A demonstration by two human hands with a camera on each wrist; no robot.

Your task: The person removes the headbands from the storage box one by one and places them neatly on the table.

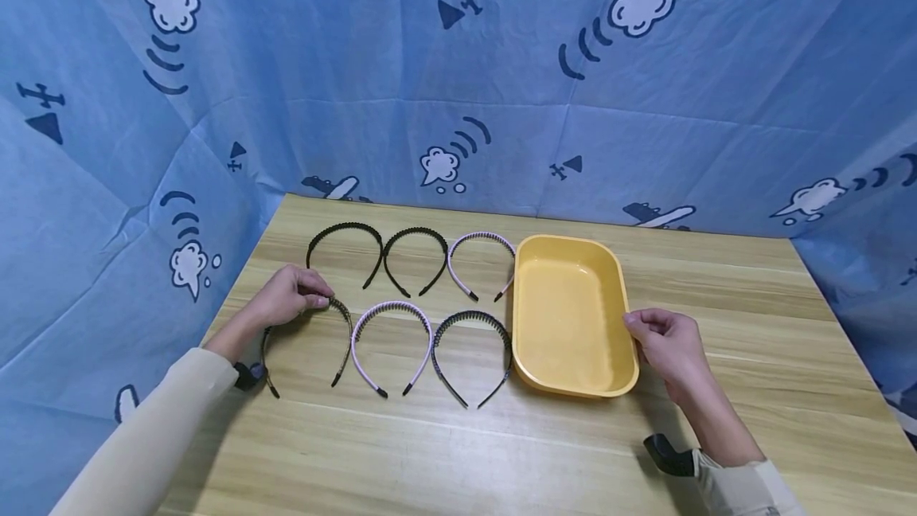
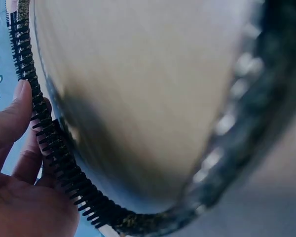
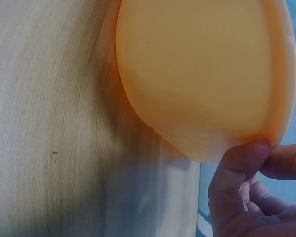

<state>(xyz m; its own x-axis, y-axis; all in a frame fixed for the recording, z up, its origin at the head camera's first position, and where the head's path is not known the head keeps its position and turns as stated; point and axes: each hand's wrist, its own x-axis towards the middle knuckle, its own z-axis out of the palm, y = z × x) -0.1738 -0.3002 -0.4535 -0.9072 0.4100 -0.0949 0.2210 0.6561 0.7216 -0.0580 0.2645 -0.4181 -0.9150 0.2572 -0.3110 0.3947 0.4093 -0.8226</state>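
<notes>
My left hand (image 1: pixel 289 298) pinches the top of a dark, gold-flecked toothed headband (image 2: pixel 64 165) at the left of the front row, thumb on one side and fingers on the other. The headband's two ends point toward me. Beside it lie a lilac headband (image 1: pixel 393 306) and a black-and-grey headband (image 1: pixel 472 314). At the right of the headbands is a yellow plastic basin (image 1: pixel 573 325) with nothing in it. My right hand (image 1: pixel 669 345) grips the basin's right rim between thumb and fingers.
Behind, a black headband (image 1: pixel 346 226), another black headband (image 1: pixel 415 230) and a lilac headband (image 1: pixel 482 235) form a back row. The lilac one's right side meets the basin. A blue patterned cloth (image 1: pixel 501 126) hangs around the wooden table (image 1: pixel 401 460).
</notes>
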